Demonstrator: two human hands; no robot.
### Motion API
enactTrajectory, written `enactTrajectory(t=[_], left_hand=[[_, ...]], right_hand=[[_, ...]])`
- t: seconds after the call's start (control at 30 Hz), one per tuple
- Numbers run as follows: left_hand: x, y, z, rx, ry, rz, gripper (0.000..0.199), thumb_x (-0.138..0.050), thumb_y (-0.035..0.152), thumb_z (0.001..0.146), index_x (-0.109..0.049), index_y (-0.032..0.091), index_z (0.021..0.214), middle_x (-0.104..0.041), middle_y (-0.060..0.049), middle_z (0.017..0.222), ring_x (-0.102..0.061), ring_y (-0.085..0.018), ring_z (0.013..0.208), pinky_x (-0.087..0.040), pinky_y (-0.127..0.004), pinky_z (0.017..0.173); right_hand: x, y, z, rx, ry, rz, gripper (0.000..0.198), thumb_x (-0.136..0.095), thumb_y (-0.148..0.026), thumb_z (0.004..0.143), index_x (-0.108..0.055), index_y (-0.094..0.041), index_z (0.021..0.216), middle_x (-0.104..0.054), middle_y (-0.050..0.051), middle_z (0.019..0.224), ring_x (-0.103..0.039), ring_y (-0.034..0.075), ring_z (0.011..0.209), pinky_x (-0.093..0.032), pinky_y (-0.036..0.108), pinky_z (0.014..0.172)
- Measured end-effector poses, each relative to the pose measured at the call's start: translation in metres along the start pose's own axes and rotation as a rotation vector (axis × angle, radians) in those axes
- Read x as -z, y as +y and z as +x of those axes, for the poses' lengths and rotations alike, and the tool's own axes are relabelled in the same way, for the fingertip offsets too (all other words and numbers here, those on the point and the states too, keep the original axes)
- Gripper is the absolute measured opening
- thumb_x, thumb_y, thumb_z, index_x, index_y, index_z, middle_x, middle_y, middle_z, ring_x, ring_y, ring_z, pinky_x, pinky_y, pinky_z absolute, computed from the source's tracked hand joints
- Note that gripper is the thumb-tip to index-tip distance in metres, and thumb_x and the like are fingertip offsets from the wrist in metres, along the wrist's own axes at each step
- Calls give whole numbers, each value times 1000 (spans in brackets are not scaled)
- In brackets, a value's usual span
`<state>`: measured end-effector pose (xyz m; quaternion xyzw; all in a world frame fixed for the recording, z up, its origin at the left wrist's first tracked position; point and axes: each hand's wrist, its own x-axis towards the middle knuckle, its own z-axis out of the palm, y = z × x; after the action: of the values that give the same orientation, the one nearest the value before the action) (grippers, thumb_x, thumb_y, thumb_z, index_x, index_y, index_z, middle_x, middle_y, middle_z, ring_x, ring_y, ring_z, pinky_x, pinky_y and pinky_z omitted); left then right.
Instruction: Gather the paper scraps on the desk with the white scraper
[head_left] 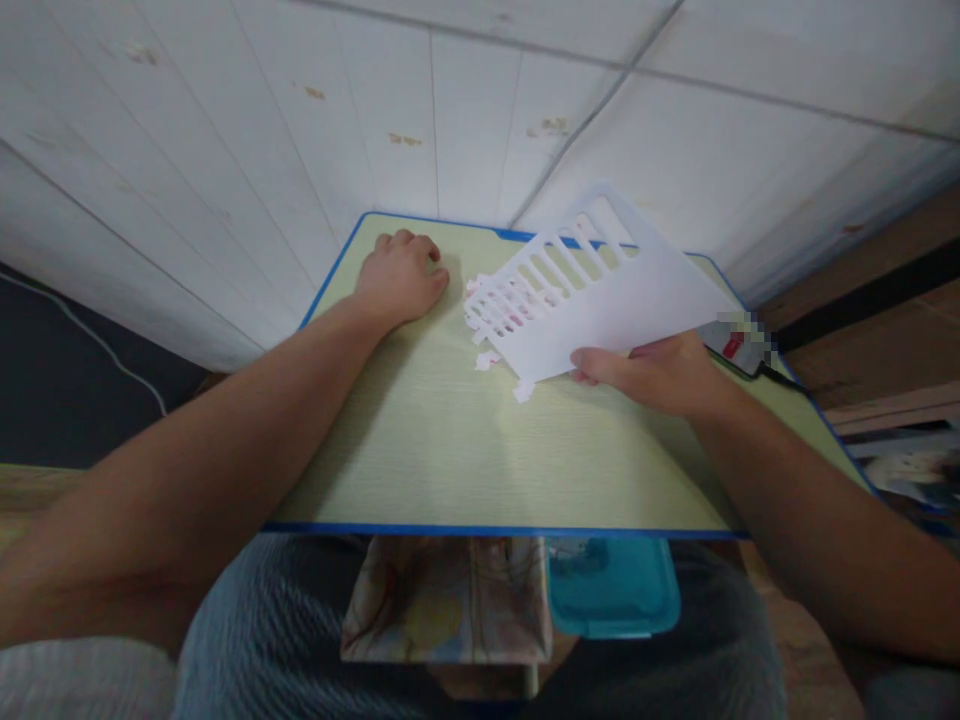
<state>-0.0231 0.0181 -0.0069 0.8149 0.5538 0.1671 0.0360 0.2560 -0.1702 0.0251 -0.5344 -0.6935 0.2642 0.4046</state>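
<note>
Left hand (401, 278): arm extended, back upward, resting on the bench (450, 450); fingers curled, thumb slightly apart. Centre: small, irregular paper scraps (487, 360) lie on the wood-grained surface, partly beneath a thin white sheet (600, 320) with rounded slots of graduated length. Right hand (649, 375): clamped on the sheet's near edge, thumb uppermost.

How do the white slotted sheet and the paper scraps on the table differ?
The white sheet is one large piece; the paper scraps are many small bits. The sheet is held by its edge in the right hand; the scraps lie loose on the table. The sheet looks plain white; some scraps show pinkish marks. Both are largely white.
</note>
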Motion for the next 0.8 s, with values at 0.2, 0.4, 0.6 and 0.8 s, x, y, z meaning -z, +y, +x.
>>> enactTrajectory(t=[0.2,0.4,0.6,0.8], left_hand=[[0,0,-1,32,-5,-75,43,-59,37,107,-75,21,144,-66,-11,159,-51,-35,151,-42,-57,135],[2,0,0,23,-6,-46,46,-59,42,109,-76,16,145,-67,-16,159,-53,-40,152,-43,-60,136],[2,1,1,26,-14,-17,44,-58,40,114,-75,16,147,-66,-15,163,-51,-41,157,-38,-57,140],[-5,-7,7,9,11,21,47,-59,41,112,-76,15,148,-68,-15,159,-53,-36,152,-36,-52,141]], right_hand=[[4,-6,-2,-92,-155,112,27,-85,-38,84,-74,-26,62,-76,6,67,-71,25,64,-62,37,58],[10,-12,3,-175,-324,232,22,-88,-37,81,-78,-22,68,-75,6,66,-70,21,60,-61,34,57],[17,-7,5,-257,-495,306,20,-93,-38,79,-83,-20,77,-81,5,72,-71,22,60,-62,33,54],[21,-6,4,-400,-352,293,34,-106,-18,61,-81,-17,84,-79,4,73,-79,26,67,-64,31,54]])
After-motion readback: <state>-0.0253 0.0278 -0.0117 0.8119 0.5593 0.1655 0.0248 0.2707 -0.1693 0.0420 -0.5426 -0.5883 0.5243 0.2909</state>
